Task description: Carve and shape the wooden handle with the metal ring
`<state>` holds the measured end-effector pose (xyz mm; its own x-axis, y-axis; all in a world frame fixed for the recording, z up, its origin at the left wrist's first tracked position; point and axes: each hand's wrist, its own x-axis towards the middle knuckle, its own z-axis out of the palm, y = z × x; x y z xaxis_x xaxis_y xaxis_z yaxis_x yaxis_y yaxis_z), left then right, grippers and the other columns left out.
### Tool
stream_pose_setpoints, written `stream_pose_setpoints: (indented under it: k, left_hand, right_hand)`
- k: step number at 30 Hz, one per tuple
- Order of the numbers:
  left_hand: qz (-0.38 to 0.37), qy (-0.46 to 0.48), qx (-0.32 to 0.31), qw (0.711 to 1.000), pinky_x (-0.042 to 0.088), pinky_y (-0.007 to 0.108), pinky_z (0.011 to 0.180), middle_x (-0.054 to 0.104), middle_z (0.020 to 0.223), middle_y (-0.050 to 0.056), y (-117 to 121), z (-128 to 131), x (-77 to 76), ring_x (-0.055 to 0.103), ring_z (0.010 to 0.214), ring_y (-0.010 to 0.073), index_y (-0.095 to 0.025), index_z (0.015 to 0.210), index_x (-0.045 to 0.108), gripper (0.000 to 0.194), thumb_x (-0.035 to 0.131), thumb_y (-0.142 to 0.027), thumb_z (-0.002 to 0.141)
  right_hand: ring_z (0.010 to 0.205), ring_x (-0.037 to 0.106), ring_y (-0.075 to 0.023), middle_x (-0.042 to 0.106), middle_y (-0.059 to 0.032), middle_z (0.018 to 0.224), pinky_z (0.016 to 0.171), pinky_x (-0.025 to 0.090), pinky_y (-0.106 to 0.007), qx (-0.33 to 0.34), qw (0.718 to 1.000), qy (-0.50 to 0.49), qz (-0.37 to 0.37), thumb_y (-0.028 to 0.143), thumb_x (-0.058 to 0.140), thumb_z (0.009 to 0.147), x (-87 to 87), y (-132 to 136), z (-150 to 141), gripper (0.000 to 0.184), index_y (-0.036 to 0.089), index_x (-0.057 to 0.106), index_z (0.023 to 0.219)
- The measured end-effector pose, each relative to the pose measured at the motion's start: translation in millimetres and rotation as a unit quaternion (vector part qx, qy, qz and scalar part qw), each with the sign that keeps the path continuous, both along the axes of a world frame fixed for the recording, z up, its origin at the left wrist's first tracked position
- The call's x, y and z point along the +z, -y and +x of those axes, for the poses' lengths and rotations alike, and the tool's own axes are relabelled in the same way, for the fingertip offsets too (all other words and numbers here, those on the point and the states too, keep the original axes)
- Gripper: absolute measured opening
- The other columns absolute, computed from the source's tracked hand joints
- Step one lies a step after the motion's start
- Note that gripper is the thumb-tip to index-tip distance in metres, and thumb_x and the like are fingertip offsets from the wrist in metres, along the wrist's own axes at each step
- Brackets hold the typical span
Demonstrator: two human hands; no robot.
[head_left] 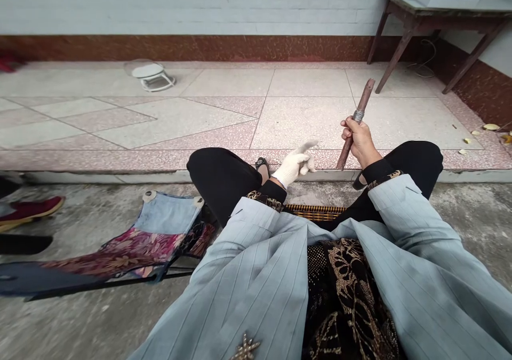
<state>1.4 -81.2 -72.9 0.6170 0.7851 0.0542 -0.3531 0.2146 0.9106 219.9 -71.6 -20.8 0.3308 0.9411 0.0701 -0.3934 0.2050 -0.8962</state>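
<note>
My right hand [359, 141], bare, is closed around a reddish-brown wooden stick [365, 97]. Silver-grey wire [359, 116] is wound around the stick just above my fingers. The stick is tilted, its top leaning right, and its lower end sticks out below my hand. My left hand [295, 166] wears a white knitted glove. Its index finger points out toward the stick, blurred by motion, while the other fingers are partly bent. Nothing shows in that hand, and it is apart from the stick.
A raised tiled step [296, 120] runs in front of my knees. On it are a small white stool [154, 76] and a wooden table [424, 9] bearing boxes. A folding chair [132, 242] with patterned fabric stands at left, near another person's red shoe [34, 210].
</note>
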Motion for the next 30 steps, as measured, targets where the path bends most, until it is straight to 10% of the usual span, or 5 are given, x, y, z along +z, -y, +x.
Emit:
stream_pose_setpoints:
  k: [9, 17, 25, 30]
  left_hand:
    - [0.041, -0.243, -0.052, 0.968, 0.027, 0.019, 0.038, 0.062, 0.056, -0.001, -8.1, 3.1, -11.4, 0.045, 0.033, 0.0067, -0.011, 0.123, 0.063, 0.048, 0.047, -0.010, 0.077]
    - [-0.063, -0.110, -0.018, 0.992, 0.056, 0.028, 0.060, 0.066, 0.102, 0.011, -4.2, 6.4, -16.3, 0.070, 0.068, 0.0147, -0.011, 0.094, 0.060, 0.016, 0.059, -0.024, 0.084]
    - [-0.072, -0.081, 0.027, 0.994, 0.059, 0.031, 0.061, 0.045, 0.141, 0.010, -7.8, 12.0, -26.5, 0.071, 0.075, 0.0151, -0.032, 0.136, 0.042, 0.072, 0.069, -0.015, 0.071]
    - [-0.041, -0.010, -0.009, 0.999, 0.058, 0.030, 0.072, 0.055, 0.135, 0.010, -11.2, 11.2, -25.7, 0.069, 0.094, 0.0177, -0.023, 0.124, 0.061, 0.049, 0.070, -0.021, 0.076]
  right_hand:
    - [0.044, 0.039, -0.0072, 0.063, 0.0017, 0.065, 0.041, 0.030, -0.021, 0.046, 0.963, 0.265, -0.001, 0.011, 0.060, 0.076, -17.8, -2.7, -16.8, 0.010, 0.019, 0.055, 0.077]
    - [0.043, 0.037, -0.0055, 0.062, 0.0020, 0.067, 0.041, 0.027, -0.021, 0.062, 0.974, 0.219, 0.011, 0.013, 0.061, 0.077, -7.1, 4.0, -18.3, 0.011, 0.019, 0.053, 0.078]
    - [0.043, 0.037, -0.0046, 0.063, 0.0020, 0.068, 0.041, 0.027, -0.020, 0.100, 0.975, 0.199, 0.026, 0.013, 0.059, 0.078, -4.5, 7.0, -20.5, 0.009, 0.019, 0.052, 0.079]
    - [0.042, 0.037, -0.0047, 0.062, 0.0024, 0.068, 0.041, 0.026, -0.020, 0.102, 0.976, 0.192, 0.025, 0.013, 0.060, 0.078, -4.7, 6.0, -19.2, 0.010, 0.019, 0.052, 0.079]
